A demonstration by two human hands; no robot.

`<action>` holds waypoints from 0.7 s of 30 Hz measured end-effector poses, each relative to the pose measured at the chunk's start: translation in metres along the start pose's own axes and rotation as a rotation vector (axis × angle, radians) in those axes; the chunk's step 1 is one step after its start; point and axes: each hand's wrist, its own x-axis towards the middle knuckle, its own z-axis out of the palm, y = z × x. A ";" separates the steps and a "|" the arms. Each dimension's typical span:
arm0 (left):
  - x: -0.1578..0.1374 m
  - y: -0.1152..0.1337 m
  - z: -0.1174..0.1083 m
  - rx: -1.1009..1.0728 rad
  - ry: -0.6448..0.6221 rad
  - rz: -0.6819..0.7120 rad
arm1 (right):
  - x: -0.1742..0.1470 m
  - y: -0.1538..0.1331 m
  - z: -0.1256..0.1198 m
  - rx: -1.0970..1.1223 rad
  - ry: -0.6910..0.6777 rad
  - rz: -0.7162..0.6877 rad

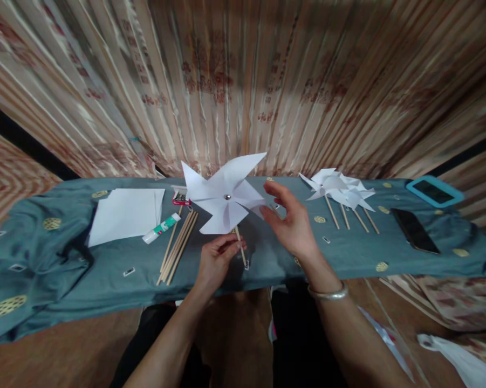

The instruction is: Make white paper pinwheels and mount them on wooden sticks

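Observation:
A white paper pinwheel (216, 193) with a silvery pin at its centre stands upright on a thin wooden stick (240, 245). My left hand (218, 260) pinches that stick below the paper blades. Close to the right-hand blade is my right hand (289, 221), its thumb and fingers apart and nothing between them. Whether the right thumb touches the blade tip, I cannot tell. Left of the pinwheel lie several loose wooden sticks (179, 247), a glue stick (162, 228) and a small red box of pins (181, 196).
White paper sheets (125, 215) are stacked on the left of the cloth-covered table (283, 269). Several pinwheels (340, 187) lie together at the right. Beyond them are a dark phone (415, 230) and a blue-framed device (435, 191). A patterned curtain (243, 81) hangs behind.

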 end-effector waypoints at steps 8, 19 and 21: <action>0.002 -0.005 -0.007 0.003 -0.004 -0.017 | -0.001 0.038 0.019 0.485 0.095 0.319; 0.005 -0.010 -0.003 0.014 0.015 0.037 | -0.009 0.027 0.012 0.751 -0.119 0.631; 0.005 -0.012 -0.004 0.058 -0.009 0.067 | -0.014 0.021 0.017 0.784 -0.195 0.678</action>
